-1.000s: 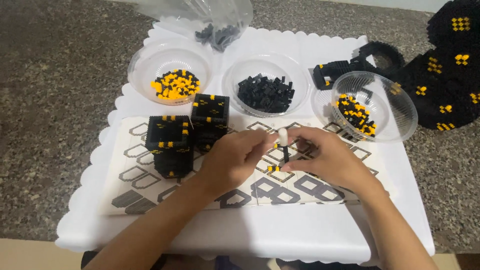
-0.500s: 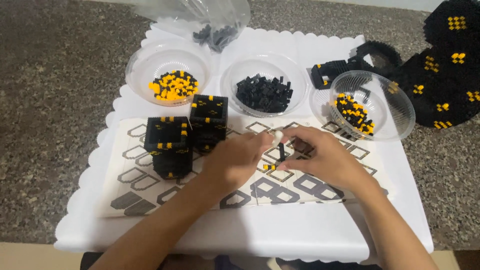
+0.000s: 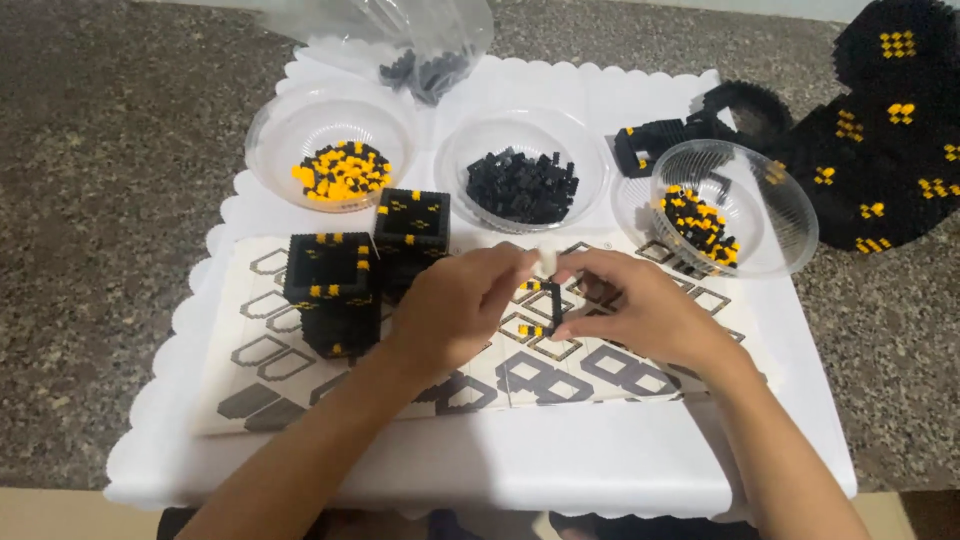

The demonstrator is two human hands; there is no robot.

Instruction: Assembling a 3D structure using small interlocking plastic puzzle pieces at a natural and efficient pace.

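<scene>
My left hand (image 3: 455,310) and my right hand (image 3: 640,310) meet over the middle of a printed instruction sheet (image 3: 260,350). Between the fingertips stands a small black and yellow brick assembly (image 3: 550,305), thin and upright. Both hands pinch it, and a small white piece (image 3: 547,260) shows at its top between thumb and finger. Two hollow black brick blocks with yellow dots stand to the left, the front block (image 3: 330,290) and the back block (image 3: 412,225).
A white scalloped tray (image 3: 480,460) carries three clear bowls: yellow and black bricks (image 3: 340,170), black bricks (image 3: 520,185), a tilted mixed bowl (image 3: 705,225). A plastic bag (image 3: 425,50) lies behind. A large black brick figure (image 3: 880,150) sits right on the granite counter.
The two hands have stayed together over the sheet, with small finger shifts on the little assembly, which now stands more upright between them. Nothing else moved.
</scene>
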